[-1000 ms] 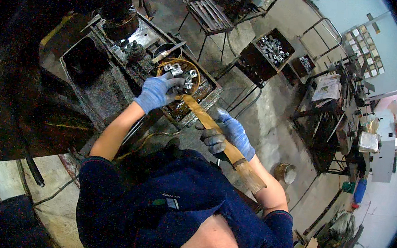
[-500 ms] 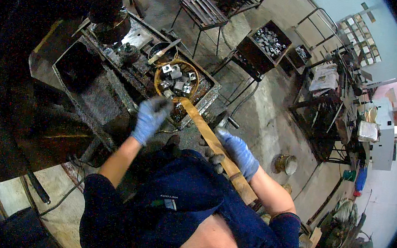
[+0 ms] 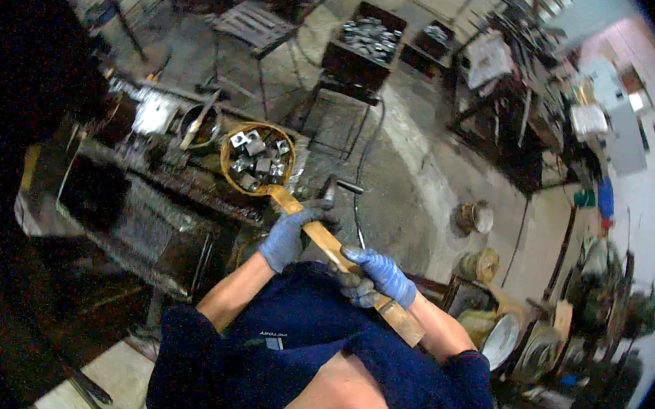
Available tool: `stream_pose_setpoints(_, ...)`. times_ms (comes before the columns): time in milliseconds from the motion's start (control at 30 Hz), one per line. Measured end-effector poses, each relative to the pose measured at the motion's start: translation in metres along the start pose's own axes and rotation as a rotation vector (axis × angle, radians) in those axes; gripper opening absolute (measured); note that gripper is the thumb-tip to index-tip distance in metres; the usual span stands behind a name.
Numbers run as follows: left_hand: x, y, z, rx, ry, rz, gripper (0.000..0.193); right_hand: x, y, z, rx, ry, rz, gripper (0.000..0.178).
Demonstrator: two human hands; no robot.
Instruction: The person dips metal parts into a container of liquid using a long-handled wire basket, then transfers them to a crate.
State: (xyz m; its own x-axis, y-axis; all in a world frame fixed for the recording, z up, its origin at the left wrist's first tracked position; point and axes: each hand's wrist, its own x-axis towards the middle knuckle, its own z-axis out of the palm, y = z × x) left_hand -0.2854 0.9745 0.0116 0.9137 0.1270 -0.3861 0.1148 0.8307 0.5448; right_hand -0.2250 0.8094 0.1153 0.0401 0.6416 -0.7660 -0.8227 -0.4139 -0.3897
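A long flat wooden handle (image 3: 323, 241) runs slantwise in front of my body. Its far end meets the rim of a round, yellowish basket (image 3: 225, 158), and the two look joined. Several square metal blocks (image 3: 262, 167), some with round holes, lie in the basket. My left hand (image 3: 284, 241), in a blue glove with dark fingers, is closed on the handle close to the basket. Farther back, my gloved right hand (image 3: 380, 276) wraps the same handle, its fingers beneath and its thumb on top.
Left of the basket, a dark round pan (image 3: 201, 125) has a flat stick across it. A grimy metal tank (image 3: 136, 215) stands at the left. Beyond are a slatted stool (image 3: 254, 25) and a box of metal pieces (image 3: 357, 68). A can (image 3: 476, 217) sits on the floor at right.
My left hand has come right and taken hold of the handle near the basket. The basket appears farther left and lower as the view has turned. My right hand keeps its grip.
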Motion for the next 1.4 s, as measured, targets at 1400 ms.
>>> stream_pose_setpoints(1400,0.313,-0.544,0.458,1.532,-1.745,-0.037,0.048,-0.27,0.189,-0.289,1.523,0.969,-0.746,0.031)
